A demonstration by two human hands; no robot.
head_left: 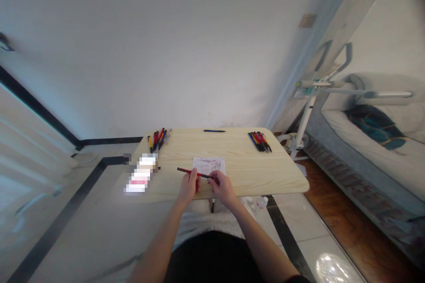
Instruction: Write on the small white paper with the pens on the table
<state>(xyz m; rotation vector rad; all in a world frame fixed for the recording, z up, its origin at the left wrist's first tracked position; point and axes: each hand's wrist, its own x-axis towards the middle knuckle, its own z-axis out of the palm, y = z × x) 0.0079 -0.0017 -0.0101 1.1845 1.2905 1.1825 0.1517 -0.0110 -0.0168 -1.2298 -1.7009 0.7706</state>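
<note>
A red and black pen [185, 170] lies across both hands above the near part of the wooden table [172, 185]. My left hand [190, 185] is closed on its middle. The fingers of my right hand [222, 187] pinch the pen's dark right end. Just behind the hands, a sheet of paper [208, 162] with dark marks lies on the table, partly covered by the pen and fingers.
Several pens [156, 140] lie at the back left, and another group of pens [260, 142] at the back right. A single dark blue pen [214, 131] rests by the far edge. A blurred bright patch [141, 173] covers the left side. A bottle [262, 202] stands below the front edge.
</note>
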